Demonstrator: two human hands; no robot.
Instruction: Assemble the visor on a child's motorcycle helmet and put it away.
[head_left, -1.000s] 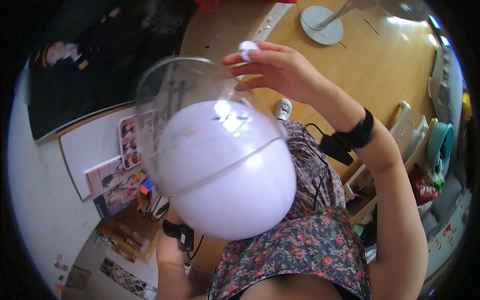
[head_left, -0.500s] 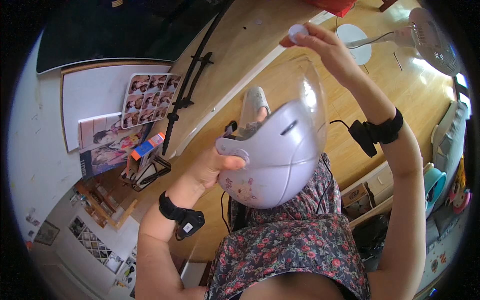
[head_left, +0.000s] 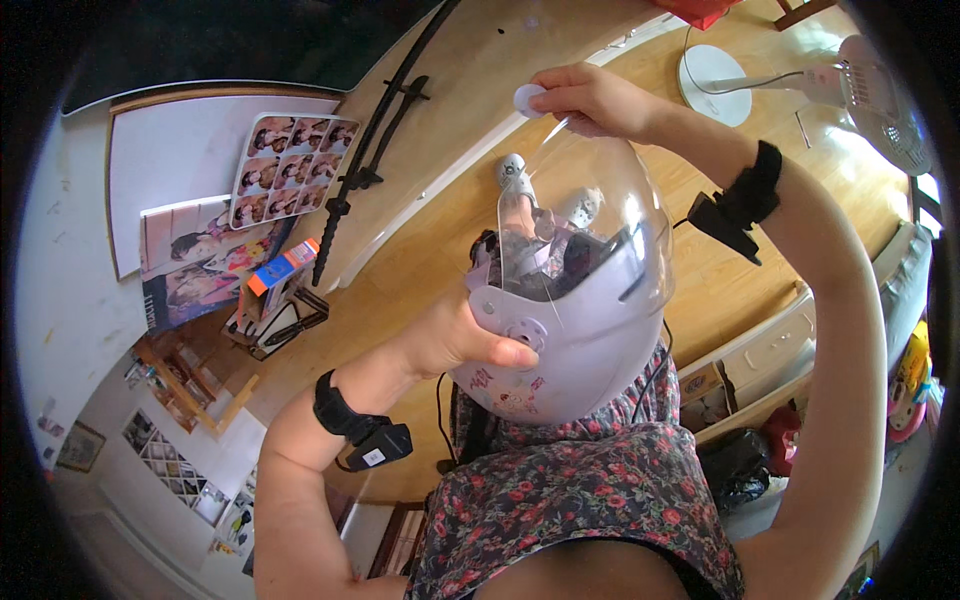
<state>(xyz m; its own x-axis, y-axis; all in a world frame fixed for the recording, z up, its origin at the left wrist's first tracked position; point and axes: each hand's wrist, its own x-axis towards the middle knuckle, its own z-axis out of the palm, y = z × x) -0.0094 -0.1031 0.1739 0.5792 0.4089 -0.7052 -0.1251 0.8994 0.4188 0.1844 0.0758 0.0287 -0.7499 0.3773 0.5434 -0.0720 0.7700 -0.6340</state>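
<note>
A pale lilac helmet (head_left: 590, 365) with small pink printed decorations rests on my lap, its opening turned up and away from me. My left hand (head_left: 480, 335) grips its left side, thumb lying beside a round pivot mount (head_left: 525, 336). The clear curved visor (head_left: 625, 195) stands raised over the opening, where straps and dark padding show. Above the visor's far edge my right hand (head_left: 590, 100) is closed, pinching a small round whitish disc (head_left: 528, 100) between thumb and fingers. Whether these fingers also touch the visor I cannot tell.
A white fan (head_left: 800, 80) stands on the floor at the far right. Left of me are a black pole (head_left: 345, 205), a photo-printed board (head_left: 290, 170) and a blue-orange box (head_left: 283, 268). Drawers (head_left: 765, 345) and a black bag (head_left: 735, 465) are at the right.
The helmet has tilted so more of its inside shows. My right hand, still pinching the disc, has moved left and down to the visor's edge. My left hand keeps its grip.
</note>
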